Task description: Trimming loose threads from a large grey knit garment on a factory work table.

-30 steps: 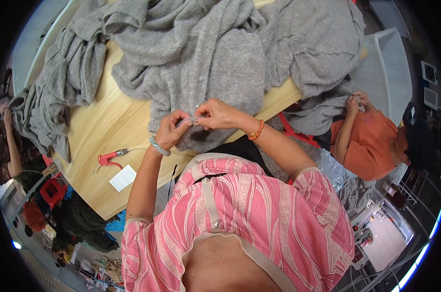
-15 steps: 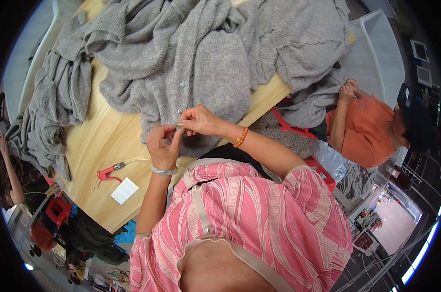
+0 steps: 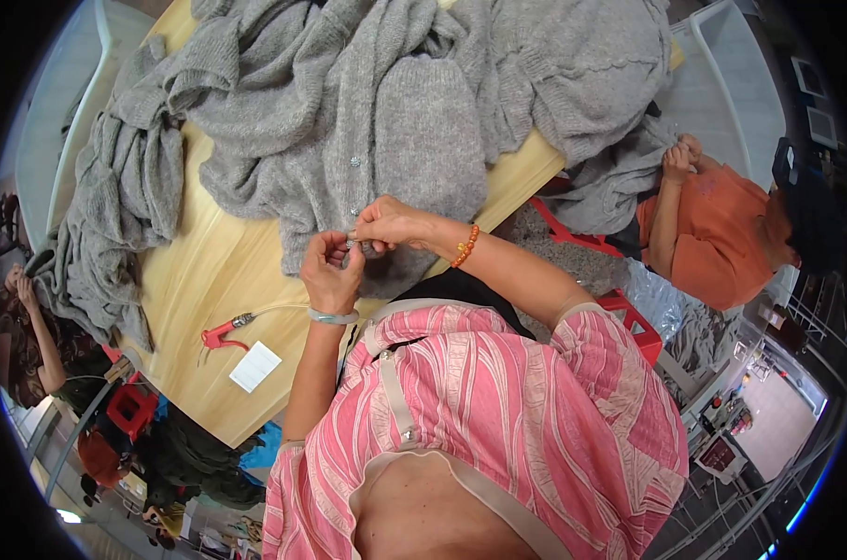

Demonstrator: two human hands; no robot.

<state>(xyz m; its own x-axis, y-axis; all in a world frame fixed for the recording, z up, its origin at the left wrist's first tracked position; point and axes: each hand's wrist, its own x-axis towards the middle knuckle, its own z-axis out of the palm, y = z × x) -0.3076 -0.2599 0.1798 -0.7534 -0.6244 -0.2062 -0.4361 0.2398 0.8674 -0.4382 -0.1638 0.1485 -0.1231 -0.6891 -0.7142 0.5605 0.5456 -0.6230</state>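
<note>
A grey knitted cardigan [image 3: 428, 121] lies on the table, its front band running down toward me. A shiny round button [image 3: 355, 161] sits on that band above my hands. My left hand [image 3: 331, 283], a bracelet at its wrist, is closed in a pinch on the cardigan's near edge, thumb upright. Close against it, my right hand [image 3: 389, 224], with orange beads at the wrist, pinches at the same spot. A small shiny bit shows between the fingertips, perhaps another button. Whether my right fingers hold anything else is hidden.
More grey knitwear [image 3: 129, 187] hangs over the table's left side. On the wooden table [image 3: 195, 280] lie a red-handled tool [image 3: 224, 334] with a thin hose and a white card [image 3: 254, 366]. A person in orange [image 3: 713, 233] handles grey knitwear at the right; another person [image 3: 36, 327] is at the left.
The whole view has shifted slightly, so the table's things appear farther right. My hands stay together at the cardigan's edge; the left fingers have moved a little, and a shiny bit shows more plainly between them.
</note>
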